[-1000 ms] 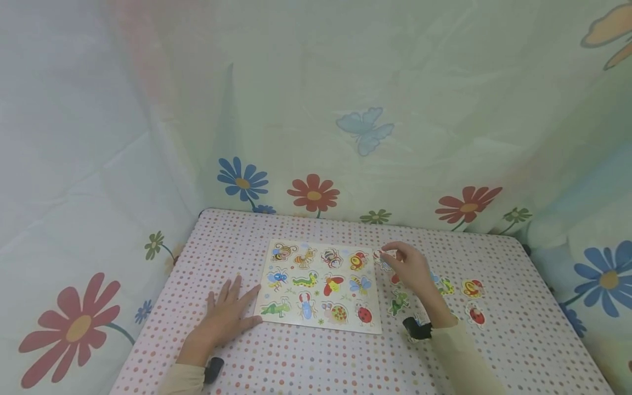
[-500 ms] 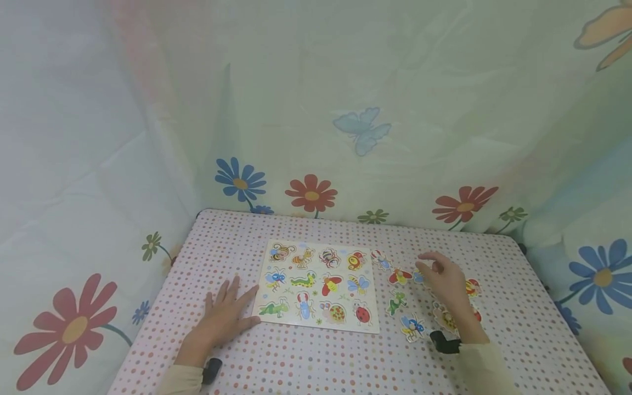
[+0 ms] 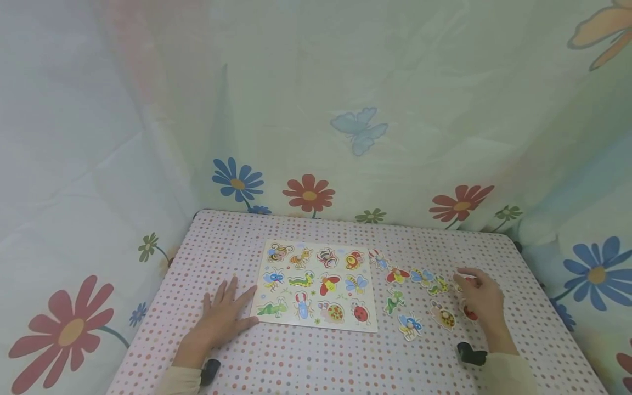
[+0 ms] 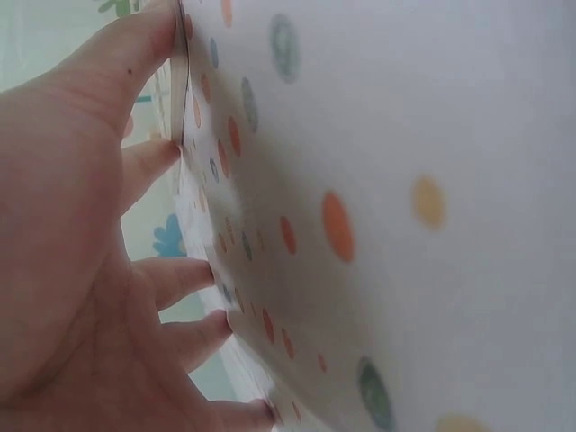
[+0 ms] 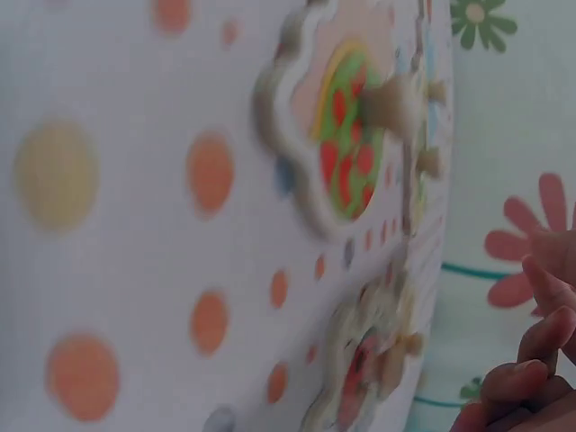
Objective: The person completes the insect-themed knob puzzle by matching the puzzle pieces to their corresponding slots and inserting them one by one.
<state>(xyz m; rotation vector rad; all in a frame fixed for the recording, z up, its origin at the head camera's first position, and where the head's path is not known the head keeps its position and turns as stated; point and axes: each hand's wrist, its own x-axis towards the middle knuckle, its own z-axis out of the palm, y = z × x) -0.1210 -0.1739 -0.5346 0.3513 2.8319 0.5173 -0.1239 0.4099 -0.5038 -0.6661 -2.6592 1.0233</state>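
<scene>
The right hand [image 3: 480, 299] has gone from the stag beetle piece [image 3: 379, 259] over to a red piece [image 3: 464, 285], lower right of the frame; its fingers are bent, but I can't tell whether they grip it. The left hand [image 3: 220, 318], lower left, still has its fingers spread wide, touching the board [image 3: 315, 308] at lower centre.

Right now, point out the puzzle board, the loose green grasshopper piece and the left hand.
Puzzle board [image 3: 347, 324], head view: bare lower border.
Green grasshopper piece [image 3: 394, 302], head view: its green body.
Left hand [image 3: 220, 320], head view: back of the hand.
</scene>
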